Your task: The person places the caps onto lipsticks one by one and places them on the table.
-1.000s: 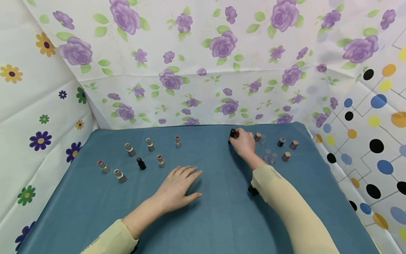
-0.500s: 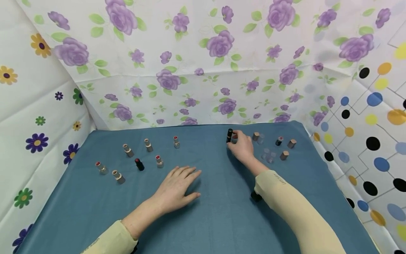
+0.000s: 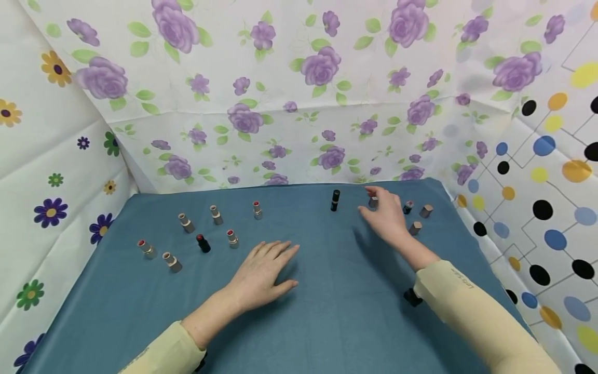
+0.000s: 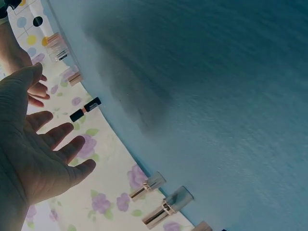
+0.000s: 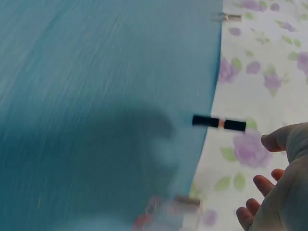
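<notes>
A black lipstick tube [image 3: 335, 200] stands upright near the back edge of the cloth, with a lighter band at mid-height in the right wrist view. My right hand [image 3: 385, 215] hovers to the right of it, thumb and fingers spread. A tan cap [image 3: 373, 202] shows between that thumb and the fingers. The clear caps seen before are hidden behind this hand in the head view. My left hand [image 3: 263, 275] is held palm down, fingers extended and holding nothing. Nearest to it stands an uncapped red lipstick [image 3: 232, 239].
Several uncapped lipsticks stand at the left, among them a black one [image 3: 203, 243] and a silver-grey one [image 3: 147, 249]. At right are a small black lipstick [image 3: 408, 207] and two tan caps, one at the far side [image 3: 425, 210]. Patterned cloth walls [image 3: 289, 145] border the blue cloth [image 3: 317, 322].
My right hand has let go of the black lipstick tube, which stays standing, and has moved right to the tan cap. The left hand has hardly moved.
</notes>
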### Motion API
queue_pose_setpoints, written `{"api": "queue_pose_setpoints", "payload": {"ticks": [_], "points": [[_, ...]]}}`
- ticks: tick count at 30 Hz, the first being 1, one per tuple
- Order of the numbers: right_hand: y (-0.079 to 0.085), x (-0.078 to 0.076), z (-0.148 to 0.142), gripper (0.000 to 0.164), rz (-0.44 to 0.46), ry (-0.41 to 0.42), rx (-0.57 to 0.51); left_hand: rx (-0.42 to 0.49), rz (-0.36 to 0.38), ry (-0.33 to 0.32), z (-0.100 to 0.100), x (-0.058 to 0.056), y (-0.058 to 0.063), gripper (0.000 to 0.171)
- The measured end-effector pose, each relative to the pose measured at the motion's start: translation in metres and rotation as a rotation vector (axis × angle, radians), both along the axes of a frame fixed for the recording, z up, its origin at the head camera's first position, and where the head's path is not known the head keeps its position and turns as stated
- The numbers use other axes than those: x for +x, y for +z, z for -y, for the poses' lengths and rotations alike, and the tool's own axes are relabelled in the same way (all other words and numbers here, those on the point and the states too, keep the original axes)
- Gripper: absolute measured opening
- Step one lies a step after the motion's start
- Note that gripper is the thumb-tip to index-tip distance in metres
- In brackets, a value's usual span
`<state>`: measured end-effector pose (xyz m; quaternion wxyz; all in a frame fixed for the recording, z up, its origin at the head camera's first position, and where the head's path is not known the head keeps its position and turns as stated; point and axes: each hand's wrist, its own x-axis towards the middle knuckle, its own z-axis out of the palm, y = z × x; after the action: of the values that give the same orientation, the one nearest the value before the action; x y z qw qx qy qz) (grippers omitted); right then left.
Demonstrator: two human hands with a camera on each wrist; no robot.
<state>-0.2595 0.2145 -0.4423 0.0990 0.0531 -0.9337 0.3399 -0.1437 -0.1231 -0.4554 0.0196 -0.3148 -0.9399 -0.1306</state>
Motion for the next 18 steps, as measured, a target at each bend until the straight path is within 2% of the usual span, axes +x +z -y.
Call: {"api": "queue_pose_setpoints", "payload": {"ticks": [5,9,14,18], "points": [[0.008,0.010,-0.034,0.052,-0.023,-0.030,0.030,-0.015,0.004,-0.004,-0.011,-0.001,0.005,0.081],[0.009,0.016,-0.062,0.050,-0.021,-0.069,0.059,-0.014,0.008,-0.022,-0.024,-0.004,0.009,0.081],[-0.001,0.021,-0.098,0.050,0.009,-0.118,0.088,0.007,0.001,-0.059,-0.042,-0.007,0.012,0.081],[-0.014,0.025,-0.120,0.050,0.063,-0.135,0.136,-0.025,0.012,-0.082,-0.055,-0.010,0.008,0.080]]}}
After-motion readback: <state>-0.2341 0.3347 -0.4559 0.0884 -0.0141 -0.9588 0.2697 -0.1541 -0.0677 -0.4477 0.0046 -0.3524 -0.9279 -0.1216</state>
